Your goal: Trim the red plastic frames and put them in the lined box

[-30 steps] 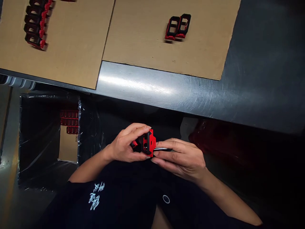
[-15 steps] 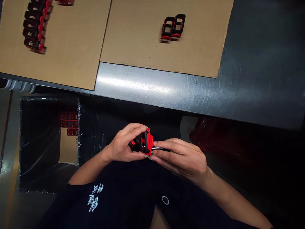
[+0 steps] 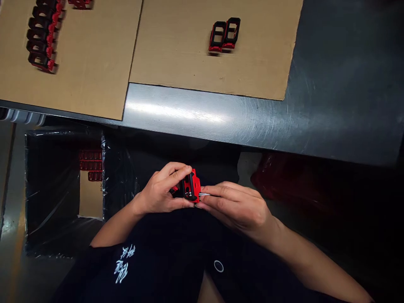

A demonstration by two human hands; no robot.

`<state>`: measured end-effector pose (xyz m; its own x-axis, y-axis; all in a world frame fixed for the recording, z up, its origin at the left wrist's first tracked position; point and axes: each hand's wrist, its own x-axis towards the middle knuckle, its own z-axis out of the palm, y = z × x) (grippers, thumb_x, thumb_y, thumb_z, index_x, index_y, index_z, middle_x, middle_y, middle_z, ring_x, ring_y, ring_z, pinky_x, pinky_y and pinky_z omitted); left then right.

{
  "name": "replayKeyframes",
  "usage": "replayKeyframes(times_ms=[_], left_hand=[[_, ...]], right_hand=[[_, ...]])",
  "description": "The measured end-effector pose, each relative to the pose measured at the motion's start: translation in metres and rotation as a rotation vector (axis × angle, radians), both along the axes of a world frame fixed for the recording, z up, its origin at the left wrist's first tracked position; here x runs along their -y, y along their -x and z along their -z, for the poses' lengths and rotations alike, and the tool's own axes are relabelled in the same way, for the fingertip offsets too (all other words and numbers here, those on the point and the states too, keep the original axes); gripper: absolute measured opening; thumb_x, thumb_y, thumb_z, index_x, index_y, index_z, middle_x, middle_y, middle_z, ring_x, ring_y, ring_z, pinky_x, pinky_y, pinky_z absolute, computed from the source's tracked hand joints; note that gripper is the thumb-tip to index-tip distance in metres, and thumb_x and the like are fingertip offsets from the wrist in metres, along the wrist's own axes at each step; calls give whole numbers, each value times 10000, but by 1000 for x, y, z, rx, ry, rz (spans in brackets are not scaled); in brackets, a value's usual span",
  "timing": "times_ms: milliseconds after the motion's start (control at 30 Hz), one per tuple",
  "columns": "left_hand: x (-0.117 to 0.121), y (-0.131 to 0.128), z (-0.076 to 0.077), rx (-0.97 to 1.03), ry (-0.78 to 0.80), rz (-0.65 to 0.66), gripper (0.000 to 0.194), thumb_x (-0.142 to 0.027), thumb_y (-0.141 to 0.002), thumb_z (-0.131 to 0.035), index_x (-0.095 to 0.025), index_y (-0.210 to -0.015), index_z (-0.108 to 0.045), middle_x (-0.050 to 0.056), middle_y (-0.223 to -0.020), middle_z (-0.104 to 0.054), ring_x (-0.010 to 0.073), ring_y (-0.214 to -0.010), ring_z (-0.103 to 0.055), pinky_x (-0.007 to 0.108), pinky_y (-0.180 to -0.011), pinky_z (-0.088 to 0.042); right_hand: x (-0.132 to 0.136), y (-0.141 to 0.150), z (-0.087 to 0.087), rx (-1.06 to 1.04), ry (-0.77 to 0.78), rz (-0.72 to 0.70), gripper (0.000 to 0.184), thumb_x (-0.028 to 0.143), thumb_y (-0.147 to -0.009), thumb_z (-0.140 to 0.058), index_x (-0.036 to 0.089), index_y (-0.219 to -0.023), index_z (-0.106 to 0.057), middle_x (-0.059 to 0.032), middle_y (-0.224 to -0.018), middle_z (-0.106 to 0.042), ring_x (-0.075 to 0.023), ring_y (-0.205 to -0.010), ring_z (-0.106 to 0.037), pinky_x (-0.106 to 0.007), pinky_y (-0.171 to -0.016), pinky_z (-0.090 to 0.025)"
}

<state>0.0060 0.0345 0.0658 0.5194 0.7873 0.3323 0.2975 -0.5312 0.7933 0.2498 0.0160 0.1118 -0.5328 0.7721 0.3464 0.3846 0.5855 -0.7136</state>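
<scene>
Close to my body, my left hand [image 3: 162, 189] grips a red and black plastic frame [image 3: 196, 185] between thumb and fingers, its red face turned to the right. Another small red and black piece shows partly behind it, inside the same hand. My right hand [image 3: 241, 206] is closed on slim metal tweezers [image 3: 204, 194], whose shiny prongs reach the lower part of the red face. The fingers cover most of the tweezers, and I cannot tell how far the tips go in.
Above my hands runs a metal table [image 3: 195, 111] with cardboard sheets [image 3: 176, 63] on it. Two similar frames [image 3: 224, 34] stand there, and a row of several [image 3: 42, 35] at the upper left. A plastic-lined box [image 3: 50, 189] at the lower left holds more red pieces.
The held frame has tilted slightly, and both hands have shifted a little to the left in view. The grips stay the same.
</scene>
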Motion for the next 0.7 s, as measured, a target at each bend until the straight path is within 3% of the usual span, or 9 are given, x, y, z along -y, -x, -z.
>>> replayKeyframes(times_ms=[200,300,400,567,700], left_hand=[[1,0,-4,-72,18,-28,899,-547,-757,-842,-238,-1507,-453,144,-1209,-666,258,-1032,-726,347,-753,-670],[2,1,-4,-92,25,-28,868,-488,-788,-835,-255,-1521,-431,146,-1242,-652,246,-1035,-720,307,-696,-660],[3,0,-2,-65,62,-40,823,-423,-785,-849,-248,-1491,-465,149,-1253,-654,252,-1070,-710,321,-745,-656],[6,-1,5,177,170,-101,851,-381,-733,-904,-240,-1448,-466,160,-1324,-663,283,-1194,-687,393,-925,-627],[11,0,11,425,348,-152,841,-320,-758,-896,-264,-1437,-403,191,-1461,-586,249,-1133,-721,307,-796,-641]], right_hand=[[0,-2,-6,137,-103,-66,155,76,-987,-586,125,-1037,-725,-97,-991,-805,-178,-714,-685,-286,-570,-563],[-2,0,-11,224,-171,-74,235,75,-1013,-506,121,-1005,-737,-91,-956,-807,-179,-681,-674,-290,-530,-534],[-3,2,-12,270,-219,-49,258,70,-1012,-494,126,-988,-745,-86,-940,-811,-171,-640,-658,-294,-506,-516],[-1,2,-6,171,-227,65,108,120,-941,-699,160,-1038,-725,-81,-1011,-825,-156,-620,-672,-303,-533,-538],[-14,-1,3,44,-170,267,160,170,-877,-809,225,-1000,-723,-53,-977,-831,-192,-739,-776,-307,-596,-578]])
